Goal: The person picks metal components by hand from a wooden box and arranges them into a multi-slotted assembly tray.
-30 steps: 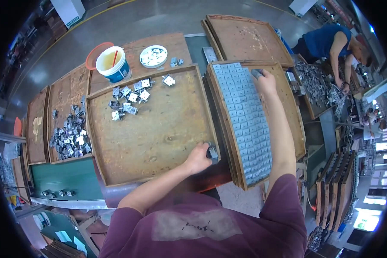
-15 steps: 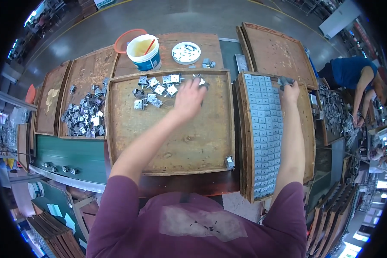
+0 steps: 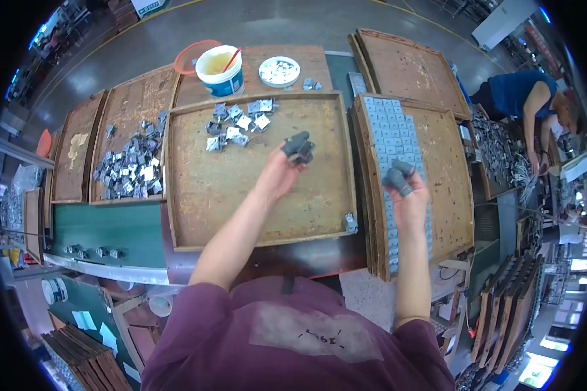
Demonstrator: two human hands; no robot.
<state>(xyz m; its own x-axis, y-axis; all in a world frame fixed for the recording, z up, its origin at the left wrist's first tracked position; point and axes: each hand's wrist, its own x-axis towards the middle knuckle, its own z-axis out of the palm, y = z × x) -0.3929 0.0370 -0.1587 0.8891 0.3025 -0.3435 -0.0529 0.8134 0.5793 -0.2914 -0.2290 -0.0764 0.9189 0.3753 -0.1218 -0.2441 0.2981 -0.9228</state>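
My left hand (image 3: 282, 171), with grey covers on its fingertips, is closed on a small metal box-shaped part (image 3: 304, 154) above the middle wooden tray (image 3: 261, 215). Several similar metal parts (image 3: 233, 124) lie loosely at that tray's far left, and one more sits in its near right corner. Over the right-hand wooden tray (image 3: 450, 195), my right hand (image 3: 407, 195) hovers with covered fingers slightly apart and nothing visible between them. Beneath it run tight rows of grey metal parts (image 3: 388, 124), partly hidden by the hand and forearm.
A heap of metal parts (image 3: 127, 166) fills part of a left tray. Behind the middle tray stand a white-and-blue bucket (image 3: 223, 81) with a red stick and a white dish (image 3: 279, 72) of small pieces. A co-worker in blue (image 3: 518, 98) bends over parts at far right.
My left hand has come nearer and now shows a metal part between its fingers. My right hand has drawn back from the far end of the rows toward me and left.
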